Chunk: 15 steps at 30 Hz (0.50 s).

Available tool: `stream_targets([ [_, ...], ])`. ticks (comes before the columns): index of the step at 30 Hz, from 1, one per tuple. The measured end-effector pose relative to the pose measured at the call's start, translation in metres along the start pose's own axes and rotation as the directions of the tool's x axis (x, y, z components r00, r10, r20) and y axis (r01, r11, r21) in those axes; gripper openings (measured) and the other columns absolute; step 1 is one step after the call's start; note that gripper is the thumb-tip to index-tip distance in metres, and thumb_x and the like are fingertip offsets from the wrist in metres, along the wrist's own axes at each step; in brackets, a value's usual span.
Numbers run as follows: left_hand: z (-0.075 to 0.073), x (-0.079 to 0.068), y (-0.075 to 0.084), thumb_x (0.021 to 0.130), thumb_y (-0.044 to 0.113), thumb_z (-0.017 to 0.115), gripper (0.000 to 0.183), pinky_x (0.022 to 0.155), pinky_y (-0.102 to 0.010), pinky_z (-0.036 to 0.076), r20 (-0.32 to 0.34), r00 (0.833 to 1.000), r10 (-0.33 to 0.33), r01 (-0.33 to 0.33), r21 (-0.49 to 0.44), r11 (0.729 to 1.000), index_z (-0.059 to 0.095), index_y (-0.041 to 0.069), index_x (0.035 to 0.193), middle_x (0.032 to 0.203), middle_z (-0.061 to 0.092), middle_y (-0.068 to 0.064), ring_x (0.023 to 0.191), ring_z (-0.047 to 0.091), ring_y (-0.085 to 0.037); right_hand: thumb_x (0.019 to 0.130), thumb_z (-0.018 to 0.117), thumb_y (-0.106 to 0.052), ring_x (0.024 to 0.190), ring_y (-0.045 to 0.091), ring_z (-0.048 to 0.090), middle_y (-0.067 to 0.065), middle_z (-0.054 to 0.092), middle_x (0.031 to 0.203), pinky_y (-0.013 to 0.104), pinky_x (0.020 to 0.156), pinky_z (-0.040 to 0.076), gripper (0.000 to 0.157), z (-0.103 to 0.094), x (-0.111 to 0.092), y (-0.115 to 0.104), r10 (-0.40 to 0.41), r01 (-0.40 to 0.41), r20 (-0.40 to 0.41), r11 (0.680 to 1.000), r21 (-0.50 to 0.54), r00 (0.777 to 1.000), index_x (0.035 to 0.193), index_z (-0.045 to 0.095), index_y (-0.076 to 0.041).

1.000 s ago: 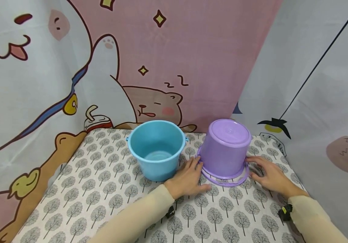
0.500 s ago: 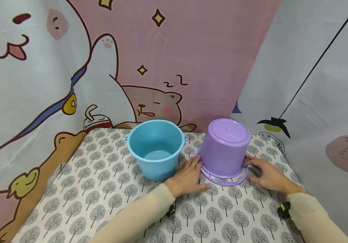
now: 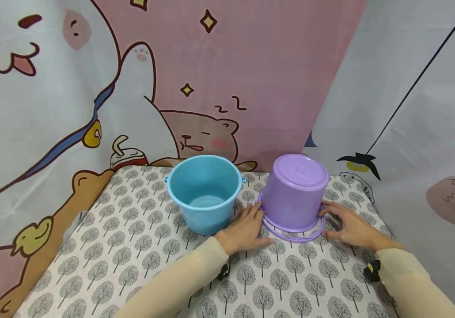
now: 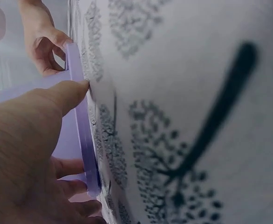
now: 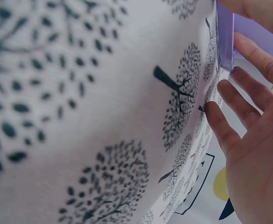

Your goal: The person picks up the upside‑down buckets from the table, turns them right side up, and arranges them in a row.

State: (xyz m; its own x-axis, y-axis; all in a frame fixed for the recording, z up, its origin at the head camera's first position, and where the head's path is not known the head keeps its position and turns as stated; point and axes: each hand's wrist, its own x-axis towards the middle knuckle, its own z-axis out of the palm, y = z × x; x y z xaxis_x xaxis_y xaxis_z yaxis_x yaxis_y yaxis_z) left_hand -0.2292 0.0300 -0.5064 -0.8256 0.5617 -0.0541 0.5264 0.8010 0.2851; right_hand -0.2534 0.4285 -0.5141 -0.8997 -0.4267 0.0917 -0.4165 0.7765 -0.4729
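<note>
A purple bucket (image 3: 293, 201) stands upside down on the table, its rim downward and its handle (image 3: 297, 239) lying around the near side. My left hand (image 3: 240, 232) lies at the bucket's left side, fingertips at the rim and thumb stretched out. On the other side my right hand (image 3: 348, 226) touches the lower edge with its fingertips, the fingers slightly bent. In the left wrist view the purple rim (image 4: 83, 135) runs past my left thumb and fingers. The right wrist view shows my right fingers (image 5: 248, 100) spread beside the rim. The left hand's back hides part of the tablecloth.
A light blue bucket (image 3: 207, 216) stands upright to the left, its mouth up, close behind my left hand. The table wears a white cloth (image 3: 140, 274) printed with grey trees. Cartoon-printed curtains (image 3: 283, 79) hang behind and at both sides.
Both hands and both buckets keep nearly the same places; the right fingers have shifted slightly inward against the purple bucket. The head view has moved a little.
</note>
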Motion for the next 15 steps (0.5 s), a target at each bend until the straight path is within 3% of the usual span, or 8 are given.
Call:
stream_targets([
  [6,-0.0048,0.0044,0.0009,0.109,0.067,0.074,0.109,0.144,-0.077,0.027,0.024,0.998,-0.064,0.065,-0.058,0.996,0.024,0.007,0.186,0.197,0.007,-0.022,0.181,0.022,-0.048,0.087,0.103,-0.034,0.159,0.071,0.045,0.036,0.045,0.179,0.097,0.124,0.035,0.062,-0.0043,0.0037,0.0015,0.007,-0.008,0.023,1.0,0.016,1.0,0.138,0.074,-0.014],
  [10,-0.0063,0.0077,0.0011,0.11,0.061,0.076,0.105,0.146,-0.072,0.028,0.041,0.994,-0.099,0.103,-0.11,0.989,0.027,0.006,0.184,0.195,0.009,-0.027,0.182,0.02,-0.048,0.087,0.105,-0.033,0.161,0.07,0.044,0.036,0.043,0.181,0.092,0.128,0.036,0.074,-0.0065,0.0065,0.0042,0.031,-0.034,0.053,0.997,0.063,0.998,0.148,0.069,-0.009],
  [15,-0.0039,0.0102,0.0006,0.111,0.057,0.076,0.102,0.148,-0.063,0.03,0.032,0.995,-0.099,0.102,-0.116,0.988,0.028,0.003,0.183,0.193,0.014,-0.031,0.181,0.023,-0.047,0.087,0.105,-0.039,0.161,0.068,0.045,0.034,0.054,0.174,0.091,0.129,0.036,0.089,-0.0069,0.0091,0.0061,0.063,-0.07,0.071,0.994,0.088,0.995,0.158,0.063,-0.005],
])
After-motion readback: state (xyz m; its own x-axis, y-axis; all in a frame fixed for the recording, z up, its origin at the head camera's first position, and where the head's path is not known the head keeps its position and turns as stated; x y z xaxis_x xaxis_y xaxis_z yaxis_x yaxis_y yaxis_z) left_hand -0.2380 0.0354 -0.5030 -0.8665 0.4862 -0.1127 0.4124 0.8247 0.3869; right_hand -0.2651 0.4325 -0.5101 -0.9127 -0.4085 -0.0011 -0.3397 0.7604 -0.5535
